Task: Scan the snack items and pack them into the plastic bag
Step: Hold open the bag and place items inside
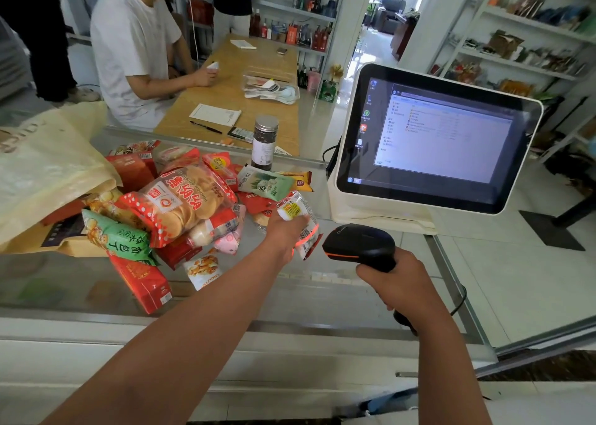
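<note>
My left hand (283,234) grips a small white snack packet (301,223) with a yellow label, held above the glass counter (322,292). A red scan line falls across the packet's barcode. My right hand (398,282) holds a black barcode scanner (359,244) by its handle, its head pointed left at the packet from a short gap. A pile of snack packets (180,198) lies on the counter to the left, topped by a big red bag of round crackers. A pale yellow plastic bag (48,163) lies at the far left, partly over the pile.
A white till screen (435,140) stands at the right behind the scanner. A dark jar (265,142) stands behind the pile. A person in a white shirt (135,47) sits at a wooden desk (254,79) beyond. Shelves of goods line the back and right.
</note>
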`<state>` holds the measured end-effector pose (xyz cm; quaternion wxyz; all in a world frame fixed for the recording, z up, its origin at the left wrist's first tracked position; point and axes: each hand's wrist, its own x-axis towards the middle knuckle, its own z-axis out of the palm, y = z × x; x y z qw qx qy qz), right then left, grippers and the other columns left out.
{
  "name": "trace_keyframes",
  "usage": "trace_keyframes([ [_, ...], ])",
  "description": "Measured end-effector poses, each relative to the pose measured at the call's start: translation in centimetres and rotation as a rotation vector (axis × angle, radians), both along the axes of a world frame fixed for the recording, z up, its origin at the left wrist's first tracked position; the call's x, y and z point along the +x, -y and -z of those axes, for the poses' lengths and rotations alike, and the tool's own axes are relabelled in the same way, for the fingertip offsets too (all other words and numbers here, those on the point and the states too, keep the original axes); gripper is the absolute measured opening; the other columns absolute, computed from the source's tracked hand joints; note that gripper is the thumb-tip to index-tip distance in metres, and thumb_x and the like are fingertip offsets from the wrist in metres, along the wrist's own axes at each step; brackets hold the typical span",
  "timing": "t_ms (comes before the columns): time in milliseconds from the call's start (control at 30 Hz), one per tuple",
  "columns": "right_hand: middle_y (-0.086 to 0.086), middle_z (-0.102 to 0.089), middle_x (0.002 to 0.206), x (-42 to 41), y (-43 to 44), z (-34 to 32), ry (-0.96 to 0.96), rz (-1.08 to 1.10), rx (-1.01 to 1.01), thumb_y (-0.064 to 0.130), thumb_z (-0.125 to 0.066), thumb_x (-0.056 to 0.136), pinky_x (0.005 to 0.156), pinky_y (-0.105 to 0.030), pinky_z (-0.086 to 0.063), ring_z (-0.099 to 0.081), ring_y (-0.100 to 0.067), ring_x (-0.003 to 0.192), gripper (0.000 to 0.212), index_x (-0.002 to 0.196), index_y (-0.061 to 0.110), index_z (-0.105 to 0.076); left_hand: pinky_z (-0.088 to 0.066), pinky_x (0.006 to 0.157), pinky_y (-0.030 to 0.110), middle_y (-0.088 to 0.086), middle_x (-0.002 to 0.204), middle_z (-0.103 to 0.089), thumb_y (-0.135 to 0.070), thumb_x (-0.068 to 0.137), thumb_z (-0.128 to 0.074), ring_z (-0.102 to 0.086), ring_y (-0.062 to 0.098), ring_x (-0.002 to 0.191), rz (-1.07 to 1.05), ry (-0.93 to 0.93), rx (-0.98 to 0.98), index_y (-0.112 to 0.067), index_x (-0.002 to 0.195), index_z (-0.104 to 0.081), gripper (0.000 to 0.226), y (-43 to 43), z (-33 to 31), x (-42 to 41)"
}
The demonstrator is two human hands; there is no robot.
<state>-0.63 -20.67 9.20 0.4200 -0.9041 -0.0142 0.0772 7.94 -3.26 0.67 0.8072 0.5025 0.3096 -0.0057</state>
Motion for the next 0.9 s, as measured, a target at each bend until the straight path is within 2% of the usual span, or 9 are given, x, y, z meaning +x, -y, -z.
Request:
trace_keyframes([
  [133, 0.001, -0.056, 0.060, 0.0, -0.1, -0.1, 0.007, 0.010, -0.009, 0.017, -0.066, 0.081, 0.042, -0.016, -0.040, -0.052, -0.010, 0.052, 0.011, 0.083, 0.025, -0.059, -0.049, 0.085, 0.039, 0.007, 0.128, -0.058, -0.002, 0.091, -0.062, -0.056, 0.029, 0.119, 0.003, 0.036, 0.001, -0.017, 0.129, -0.049, 0.043, 0.0, 0.0, 0.0],
  [400, 0.002, -0.055, 0.063, -0.1, -0.1, -0.2, -0.001, 0.019, -0.009, 0.017, -0.066, 0.082, 0.041, -0.013, -0.037, -0.052, -0.011, 0.056, 0.011, 0.088, 0.023, -0.059, -0.051, 0.089, 0.044, 0.007, 0.126, -0.059, -0.003, 0.089, -0.064, -0.058, 0.029, 0.116, 0.003, 0.024, 0.006, -0.017, 0.133, -0.048, 0.048, 0.1, 0.3, 0.3],
  [533, 0.002, -0.057, 0.065, 0.0, 0.0, 0.0, -0.002, 0.020, -0.009, 0.019, -0.066, 0.081, 0.042, -0.014, -0.038, -0.054, -0.011, 0.058, 0.011, 0.089, 0.023, -0.060, -0.051, 0.085, 0.041, 0.003, 0.115, -0.059, -0.003, 0.089, -0.064, -0.059, 0.028, 0.112, 0.007, 0.029, 0.016, -0.018, 0.133, -0.048, 0.048, 0.1, 0.4, 0.3],
  [633, -0.001, -0.060, 0.067, 0.2, 0.0, 0.5, 0.004, 0.035, -0.004, 0.019, -0.066, 0.079, 0.047, -0.022, -0.044, -0.056, -0.014, 0.060, 0.012, 0.084, 0.027, -0.059, -0.051, 0.082, 0.039, 0.002, 0.111, -0.059, -0.003, 0.090, -0.063, -0.059, 0.025, 0.106, 0.012, 0.041, 0.019, -0.018, 0.132, -0.048, 0.047, 0.1, 0.5, 0.2],
  [733, -0.002, -0.064, 0.075, 0.5, -0.1, 1.6, 0.005, 0.056, 0.014, 0.023, -0.067, 0.079, 0.065, -0.034, -0.052, -0.061, -0.019, 0.072, 0.011, 0.084, 0.029, -0.058, -0.051, 0.085, 0.040, 0.004, 0.115, -0.060, -0.002, 0.089, -0.064, -0.059, 0.026, 0.107, 0.017, 0.049, 0.018, -0.016, 0.132, -0.047, 0.048, 0.3, 0.7, 0.0],
  [767, -0.001, -0.064, 0.080, 0.6, -0.1, 2.0, -0.015, 0.049, 0.018, 0.024, -0.066, 0.080, 0.068, -0.032, -0.051, -0.061, -0.019, 0.076, 0.012, 0.087, 0.029, -0.057, -0.051, 0.086, 0.041, 0.005, 0.119, -0.061, -0.003, 0.089, -0.064, -0.059, 0.026, 0.107, 0.018, 0.049, 0.020, -0.015, 0.133, -0.047, 0.049, 0.3, 0.9, 0.0],
  [900, 0.005, -0.060, 0.091, 1.1, -0.2, 4.7, -0.086, 0.014, -0.037, 0.022, -0.061, 0.087, 0.061, -0.021, -0.040, -0.056, -0.008, 0.078, 0.023, 0.108, 0.025, -0.052, -0.050, 0.086, 0.040, 0.007, 0.122, -0.060, -0.003, 0.090, -0.064, -0.059, 0.028, 0.110, 0.034, 0.034, 0.035, -0.014, 0.132, -0.048, 0.047, 0.3, 1.2, -0.4],
])
